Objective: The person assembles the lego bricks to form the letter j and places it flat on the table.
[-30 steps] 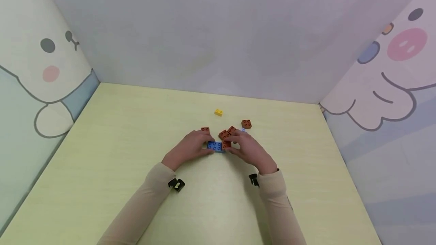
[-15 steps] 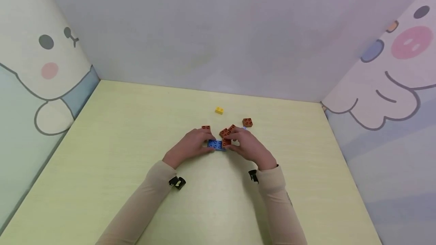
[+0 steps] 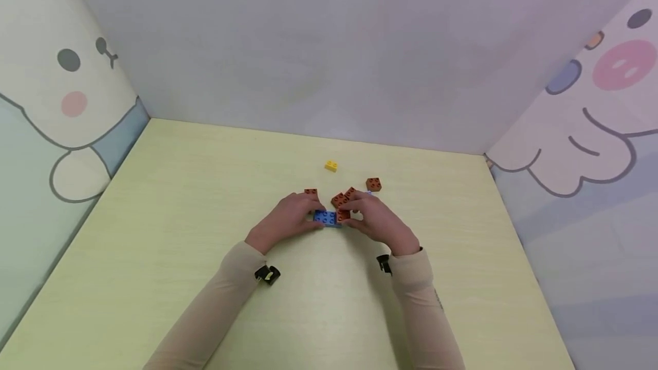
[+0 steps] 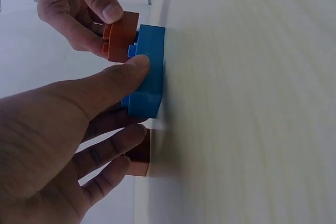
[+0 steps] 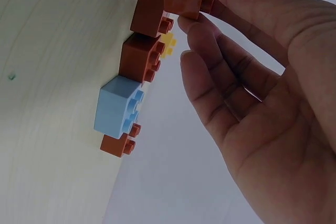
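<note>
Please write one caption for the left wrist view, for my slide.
The left hand grips a blue brick as the right hand pinches a red-brown brick over one end of it.

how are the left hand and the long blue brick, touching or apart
Touching. The left wrist view shows the left hand with its thumb laid against the side of the long blue brick.

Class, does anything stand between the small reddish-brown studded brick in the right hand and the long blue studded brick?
Nothing visible does: the small reddish-brown studded brick, pinched by the right hand, sits over one end of the long blue studded brick. The left hand grips the blue brick toward its other end.
</note>
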Available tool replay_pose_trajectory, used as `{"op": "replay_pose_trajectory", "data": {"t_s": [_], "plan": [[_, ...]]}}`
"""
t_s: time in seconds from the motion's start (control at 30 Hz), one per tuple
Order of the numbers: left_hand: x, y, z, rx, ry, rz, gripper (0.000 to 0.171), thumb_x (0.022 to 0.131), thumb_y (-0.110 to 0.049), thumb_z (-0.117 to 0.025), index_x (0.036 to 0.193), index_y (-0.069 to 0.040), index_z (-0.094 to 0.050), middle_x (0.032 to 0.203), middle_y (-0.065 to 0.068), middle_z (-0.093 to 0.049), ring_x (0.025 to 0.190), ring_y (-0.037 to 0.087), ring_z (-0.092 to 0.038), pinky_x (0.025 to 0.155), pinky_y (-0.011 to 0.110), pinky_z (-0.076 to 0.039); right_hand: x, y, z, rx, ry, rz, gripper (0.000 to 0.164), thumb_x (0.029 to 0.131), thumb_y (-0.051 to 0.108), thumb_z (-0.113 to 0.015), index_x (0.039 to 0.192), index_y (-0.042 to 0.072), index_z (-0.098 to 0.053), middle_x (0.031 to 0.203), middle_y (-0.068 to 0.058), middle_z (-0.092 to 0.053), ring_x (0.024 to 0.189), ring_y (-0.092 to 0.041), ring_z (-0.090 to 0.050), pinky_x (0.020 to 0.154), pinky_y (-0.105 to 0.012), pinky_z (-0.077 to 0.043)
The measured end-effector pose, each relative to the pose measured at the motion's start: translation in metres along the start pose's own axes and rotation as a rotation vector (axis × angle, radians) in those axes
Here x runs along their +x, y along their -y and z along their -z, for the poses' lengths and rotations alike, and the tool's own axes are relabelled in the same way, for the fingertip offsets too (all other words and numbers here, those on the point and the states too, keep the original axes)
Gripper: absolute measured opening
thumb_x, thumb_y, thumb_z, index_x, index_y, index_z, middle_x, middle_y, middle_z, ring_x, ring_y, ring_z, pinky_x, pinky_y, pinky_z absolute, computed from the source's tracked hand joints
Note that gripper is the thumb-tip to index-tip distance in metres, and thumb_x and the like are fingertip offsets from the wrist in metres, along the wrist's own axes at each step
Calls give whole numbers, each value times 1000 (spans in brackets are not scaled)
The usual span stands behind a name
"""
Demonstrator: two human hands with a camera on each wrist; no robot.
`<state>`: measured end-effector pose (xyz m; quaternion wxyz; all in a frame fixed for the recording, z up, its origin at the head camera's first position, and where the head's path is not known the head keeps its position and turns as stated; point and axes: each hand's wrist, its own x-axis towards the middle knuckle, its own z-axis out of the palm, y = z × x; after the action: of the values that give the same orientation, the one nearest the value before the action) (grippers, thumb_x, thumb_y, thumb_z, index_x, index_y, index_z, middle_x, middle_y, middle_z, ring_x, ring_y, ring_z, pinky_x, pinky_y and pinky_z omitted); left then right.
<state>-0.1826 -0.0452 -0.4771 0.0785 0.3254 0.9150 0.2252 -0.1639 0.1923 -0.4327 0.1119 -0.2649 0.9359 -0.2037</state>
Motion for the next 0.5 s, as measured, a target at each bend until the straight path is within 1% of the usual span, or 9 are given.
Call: {"op": "replay_pose_trajectory", "data": {"t_s": [0.23, 0.5], "plan": [[1, 1, 0, -10, -10, -14, 33, 91, -34, -77, 117, -12, -76, 110, 1, -73, 95, 14, -64, 92, 38, -54, 3, -1, 3, 26, 6, 31, 25, 92, 17, -76, 115, 8, -77, 104, -4, -70, 95, -22, -64, 84, -34, -54], [1, -2, 0, -15, -8, -5, 35, 90, -33, -79, 118, -12, -76, 110, 2, -73, 96, 15, -65, 94, 39, -53, 4, -2, 5, 14, 30, 40, 27, 92, 16, -76, 118, 8, -76, 108, -5, -72, 102, -22, -65, 90, -38, -56]]}}
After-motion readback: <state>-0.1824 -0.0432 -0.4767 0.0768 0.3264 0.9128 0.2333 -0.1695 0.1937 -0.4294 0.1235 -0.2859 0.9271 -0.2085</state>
